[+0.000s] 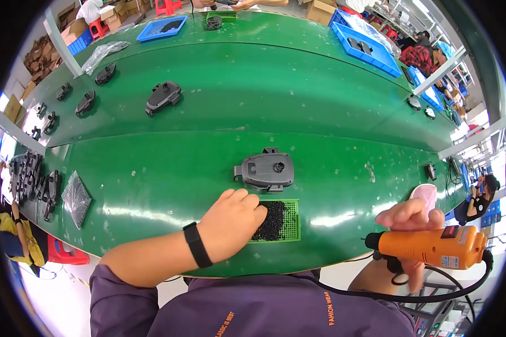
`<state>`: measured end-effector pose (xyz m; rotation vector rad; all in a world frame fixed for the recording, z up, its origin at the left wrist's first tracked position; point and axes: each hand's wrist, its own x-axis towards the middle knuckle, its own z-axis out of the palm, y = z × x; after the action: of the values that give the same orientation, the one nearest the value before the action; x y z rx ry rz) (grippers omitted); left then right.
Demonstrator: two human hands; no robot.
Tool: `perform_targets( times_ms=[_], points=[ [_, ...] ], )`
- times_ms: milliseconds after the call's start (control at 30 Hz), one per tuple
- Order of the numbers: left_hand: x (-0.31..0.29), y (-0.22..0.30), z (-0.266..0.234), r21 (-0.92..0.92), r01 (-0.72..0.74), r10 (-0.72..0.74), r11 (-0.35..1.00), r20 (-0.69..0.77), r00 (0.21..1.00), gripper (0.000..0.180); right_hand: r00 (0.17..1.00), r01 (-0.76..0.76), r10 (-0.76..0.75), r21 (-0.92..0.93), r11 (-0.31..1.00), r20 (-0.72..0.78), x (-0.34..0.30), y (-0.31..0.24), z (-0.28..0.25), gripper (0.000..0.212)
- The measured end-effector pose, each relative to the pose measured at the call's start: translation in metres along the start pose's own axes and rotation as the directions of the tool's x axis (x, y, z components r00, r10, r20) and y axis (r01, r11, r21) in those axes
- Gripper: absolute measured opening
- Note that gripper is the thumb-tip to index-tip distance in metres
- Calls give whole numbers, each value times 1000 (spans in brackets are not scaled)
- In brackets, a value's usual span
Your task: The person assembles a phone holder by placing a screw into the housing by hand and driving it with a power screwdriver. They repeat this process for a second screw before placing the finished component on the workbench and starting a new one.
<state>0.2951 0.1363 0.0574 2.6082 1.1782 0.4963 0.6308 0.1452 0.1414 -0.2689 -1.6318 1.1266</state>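
Note:
My left hand (pixel 234 220), with a black band at the wrist, is closed over the left part of a small green perforated tray (pixel 293 226). Its fingers are curled and reach toward a heap of small black parts (pixel 271 220), perhaps screws; whatever they pinch is hidden. My right hand (pixel 413 219) holds an orange electric screwdriver (pixel 433 246), its black tip pointing left, with some fingers extended beside the body. Just beyond the tray lies a dark grey plastic housing (pixel 267 169) with a round black knob and side tabs, touched by neither hand.
Similar grey housings (pixel 164 96) lie at the far left, and several black ones are piled at the left edge (pixel 50 194) near a clear plastic bag (pixel 76 199). Blue trays (pixel 162 28) stand at the back. A black cable (pixel 371 293) crosses before my body. Other people sit around the green table.

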Motion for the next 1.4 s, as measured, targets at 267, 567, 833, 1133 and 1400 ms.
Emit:
perform_targets(
  times_ms=[267,567,833,1133,1400],
  points=[
    [15,0,18,-233,-25,0,972,-103,995,13,924,-195,113,-198,960,-366,13,33,-1,107],
    [7,-7,26,-379,-26,-12,925,-98,995,15,960,171,-180,-60,984,-215,99,102,52,100],
    [4,-4,17,-363,42,-62,931,-43,997,14,907,2,-82,-192,981,-412,110,85,83,92],
    [22,3,3,-420,-69,10,905,-141,990,16,972,-103,150,247,964,-180,100,124,30,80],
    [5,4,1,-354,-106,19,929,-240,971,12,815,116,-98,-5,993,-571,90,100,36,66]
  ],
)
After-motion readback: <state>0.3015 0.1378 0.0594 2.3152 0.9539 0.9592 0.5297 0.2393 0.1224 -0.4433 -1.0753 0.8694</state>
